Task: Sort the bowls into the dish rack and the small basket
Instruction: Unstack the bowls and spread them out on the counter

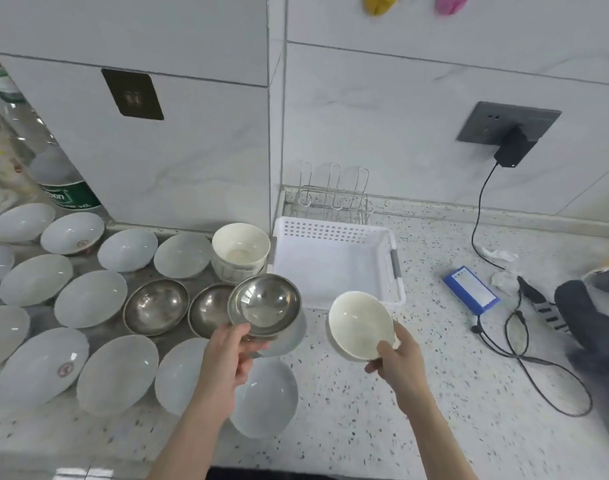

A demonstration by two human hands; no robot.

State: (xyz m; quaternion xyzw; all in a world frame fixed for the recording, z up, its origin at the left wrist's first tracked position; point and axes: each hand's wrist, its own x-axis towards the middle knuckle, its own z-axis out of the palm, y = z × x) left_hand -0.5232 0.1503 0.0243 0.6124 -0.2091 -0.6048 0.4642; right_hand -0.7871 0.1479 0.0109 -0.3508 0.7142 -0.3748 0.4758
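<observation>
Speckled white stone desk [417, 393]; landmark is the white perforated plastic basket [334, 268], nothing in it yet. Behind the basket, against the wall: small chrome wire dish rack [332, 195], also bare. Left of the basket, many wide white shallow bowls [90, 299] spread over the desk, plus a stack of deep cream bowls [240, 251] touching its left wall. Our left hand [232, 355] grips a round steel bowl [265, 303] by its near rim, at the basket's front-left corner. Our right hand [394, 358] pinches a small cream ceramic bowl [360, 323] just before the basket's front edge. We judge the right hand nearer; the basket lies straight ahead of it.
</observation>
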